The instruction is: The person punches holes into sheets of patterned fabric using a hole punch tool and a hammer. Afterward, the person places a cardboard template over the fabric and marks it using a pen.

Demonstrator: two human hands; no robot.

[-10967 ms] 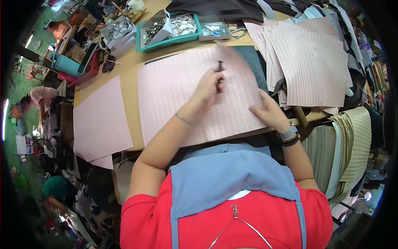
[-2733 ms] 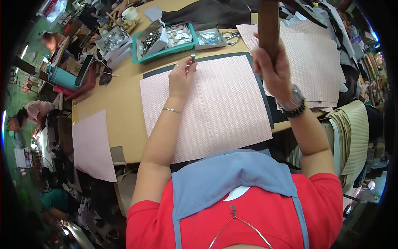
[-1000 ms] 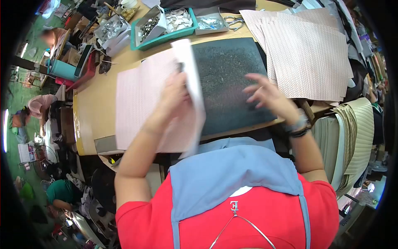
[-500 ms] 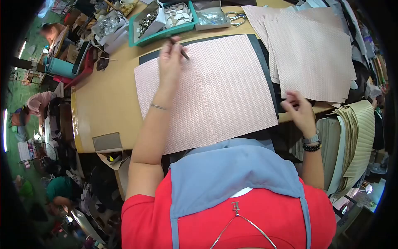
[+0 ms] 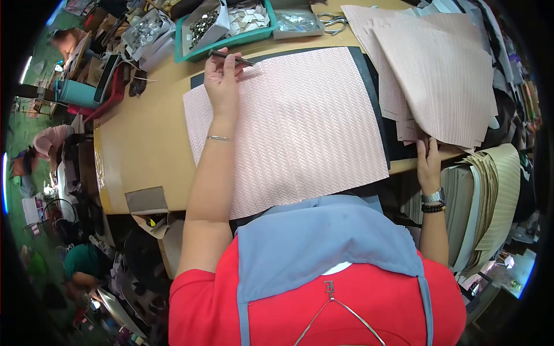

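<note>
My left hand [image 5: 223, 86] is closed around a dark pen-shaped tool [image 5: 234, 57], held over the upper left part of a pale pink sheet with a herringbone pattern [image 5: 311, 127]. That sheet lies on a dark board [image 5: 369, 92], whose edge shows along the top and right. At the right, my right hand [image 5: 428, 164] pinches the near edge of the top sheet [image 5: 447, 81] on a pile of similar pink sheets. This sheet's left side is raised and curled, showing the sheets below [image 5: 392, 95].
A teal tray [image 5: 225, 45] with small metal pieces and pale tiles stands at the table's back. Scissors [image 5: 333, 23] lie beside a small box [image 5: 297, 24]. Folded cream material [image 5: 496, 202] hangs at the right. Other people work at the far left.
My right hand has moved right and up to the pile and lifted the top sheet's near left edge. My left hand, with the tool, has shifted slightly left and tilted it flatter.
</note>
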